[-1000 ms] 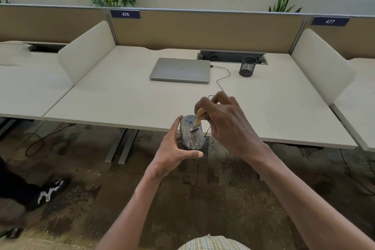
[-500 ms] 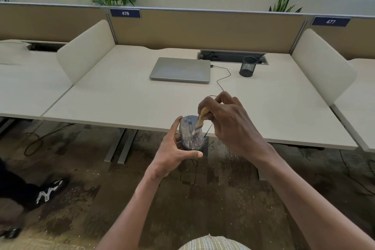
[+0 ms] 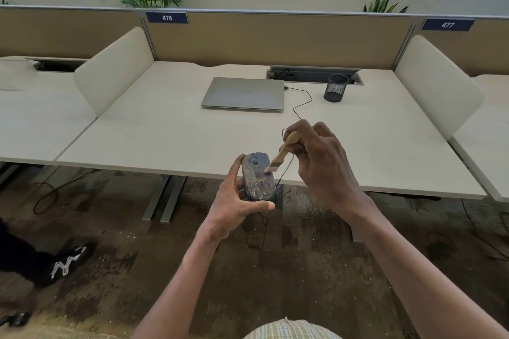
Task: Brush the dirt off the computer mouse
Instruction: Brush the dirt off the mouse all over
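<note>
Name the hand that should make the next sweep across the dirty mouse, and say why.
Right. The right hand grips the brush, bristles at the mouse top. The left hand is occupied cradling the mouse, whose surface shows pale dirt.

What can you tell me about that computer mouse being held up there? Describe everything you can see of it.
The computer mouse is a dark grey, rounded, plastic-looking shell with two buttons and a scroll wheel at its far end. Pale, dusty dirt streaks most of its top. The left hand holds it in the air, top up, just past the desk's near edge, with the thumb under its near end and the fingers along its left side. The bristles of a wooden-handled brush, held in the right hand, touch its right side. A thin black cable hangs below it.
</note>
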The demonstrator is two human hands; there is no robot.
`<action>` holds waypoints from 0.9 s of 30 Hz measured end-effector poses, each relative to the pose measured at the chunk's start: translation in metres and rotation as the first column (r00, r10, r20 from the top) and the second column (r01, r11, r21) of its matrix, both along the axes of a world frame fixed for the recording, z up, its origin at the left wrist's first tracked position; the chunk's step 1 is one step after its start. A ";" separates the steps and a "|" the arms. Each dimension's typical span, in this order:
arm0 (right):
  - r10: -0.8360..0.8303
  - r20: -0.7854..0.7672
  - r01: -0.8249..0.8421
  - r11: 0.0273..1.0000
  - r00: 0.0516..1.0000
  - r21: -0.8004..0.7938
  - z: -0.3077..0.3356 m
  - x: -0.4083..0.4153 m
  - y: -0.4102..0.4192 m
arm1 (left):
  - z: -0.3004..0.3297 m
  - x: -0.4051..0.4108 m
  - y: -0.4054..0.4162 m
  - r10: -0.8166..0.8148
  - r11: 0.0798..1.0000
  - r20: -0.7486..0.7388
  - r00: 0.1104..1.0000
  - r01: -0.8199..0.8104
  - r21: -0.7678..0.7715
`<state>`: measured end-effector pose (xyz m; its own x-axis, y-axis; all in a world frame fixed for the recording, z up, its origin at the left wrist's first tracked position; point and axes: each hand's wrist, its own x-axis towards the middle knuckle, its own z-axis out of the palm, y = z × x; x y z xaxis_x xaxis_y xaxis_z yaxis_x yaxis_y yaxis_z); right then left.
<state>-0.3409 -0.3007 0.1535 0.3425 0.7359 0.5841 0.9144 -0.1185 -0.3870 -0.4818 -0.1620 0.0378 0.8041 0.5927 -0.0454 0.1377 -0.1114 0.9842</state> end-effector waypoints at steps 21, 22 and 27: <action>0.005 -0.081 0.000 0.998 0.997 0.057 -0.012 -0.004 -0.002 | -0.003 -0.006 0.008 0.024 1.000 0.060 0.998 -0.023 -0.018; 0.006 -0.092 0.000 0.998 0.996 0.061 -0.014 -0.005 -0.003 | -0.004 -0.007 0.008 0.024 1.000 0.054 0.998 -0.023 -0.017; -0.040 -0.165 0.058 0.992 0.985 0.111 -0.013 0.006 -0.001 | -0.003 -0.008 0.005 0.026 1.000 0.043 0.999 -0.025 -0.017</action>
